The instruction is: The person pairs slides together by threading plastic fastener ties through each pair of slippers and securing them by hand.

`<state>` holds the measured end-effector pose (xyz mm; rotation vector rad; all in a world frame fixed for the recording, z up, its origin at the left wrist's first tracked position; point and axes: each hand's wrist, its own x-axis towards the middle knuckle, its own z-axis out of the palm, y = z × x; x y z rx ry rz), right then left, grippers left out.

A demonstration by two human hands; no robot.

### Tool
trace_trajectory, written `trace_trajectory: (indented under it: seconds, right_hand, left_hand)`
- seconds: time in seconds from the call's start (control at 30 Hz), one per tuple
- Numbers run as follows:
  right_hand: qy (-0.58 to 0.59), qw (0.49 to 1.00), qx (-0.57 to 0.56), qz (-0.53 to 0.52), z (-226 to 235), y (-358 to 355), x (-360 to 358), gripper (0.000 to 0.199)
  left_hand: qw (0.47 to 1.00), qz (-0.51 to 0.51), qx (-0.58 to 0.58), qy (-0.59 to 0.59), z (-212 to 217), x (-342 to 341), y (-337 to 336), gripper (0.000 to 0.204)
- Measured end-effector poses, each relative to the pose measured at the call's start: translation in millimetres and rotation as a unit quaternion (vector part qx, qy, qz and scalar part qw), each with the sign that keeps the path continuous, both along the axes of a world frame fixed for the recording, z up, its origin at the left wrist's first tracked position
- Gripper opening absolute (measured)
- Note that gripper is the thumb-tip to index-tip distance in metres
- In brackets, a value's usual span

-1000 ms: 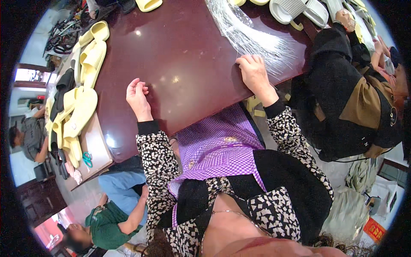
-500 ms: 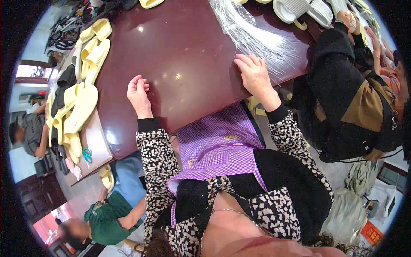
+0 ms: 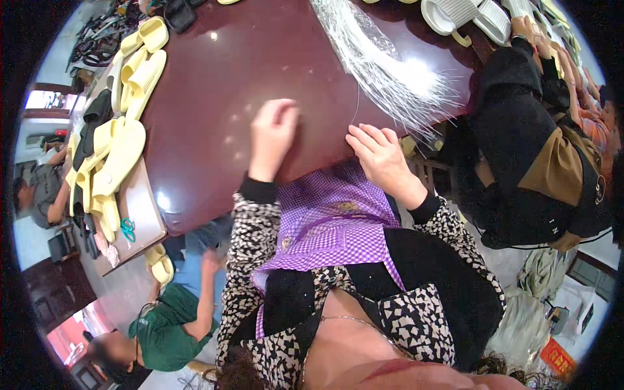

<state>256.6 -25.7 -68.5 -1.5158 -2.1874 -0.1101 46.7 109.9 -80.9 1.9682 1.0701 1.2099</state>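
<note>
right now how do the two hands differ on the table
The left hand is curled loosely and blurred, apart from the white strands. The right hand lies flatter with fingers spread, next to the strands with one thin strand by its fingertips. Both rest on the dark table and wear patterned sleeves.

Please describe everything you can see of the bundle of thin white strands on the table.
The bundle of thin white strands lies flat on the dark red-brown glossy table, running from the far edge toward the near right edge. The strands look like fine, stiff plastic threads, partly under a clear shiny wrap. At the near end they fan out loosely, some hanging past the table edge. One single strand runs down toward the right hand, whose fingertips are close to it; actual contact cannot be told. The left hand is apart from the bundle.
</note>
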Motion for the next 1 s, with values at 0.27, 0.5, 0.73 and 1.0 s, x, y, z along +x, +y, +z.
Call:
trace_trajectory:
  seconds: [0.27,0.5,0.73,1.0]
  right_hand:
    - [0.039,0.999,0.009,0.001,-5.1,-3.1,-3.6,0.034]
    - [0.096,0.995,-0.001,0.02,8.2,1.8,9.7,0.027]
    - [0.063,0.992,0.069,-0.079,31.0,24.6,46.2,0.025]
    - [0.054,0.988,0.05,-0.139,13.9,29.0,46.2,0.028]
  left_hand:
    - [0.982,-0.053,0.096,0.151,-5.5,99.1,-14.6,0.017]
    - [0.968,-0.03,0.09,0.231,-18.5,104.8,-15.2,0.014]
    - [0.987,0.011,0.071,0.145,-14.5,98.7,-18.5,0.013]
    - [0.983,-0.025,0.11,0.142,-8.5,105.9,-20.3,0.019]
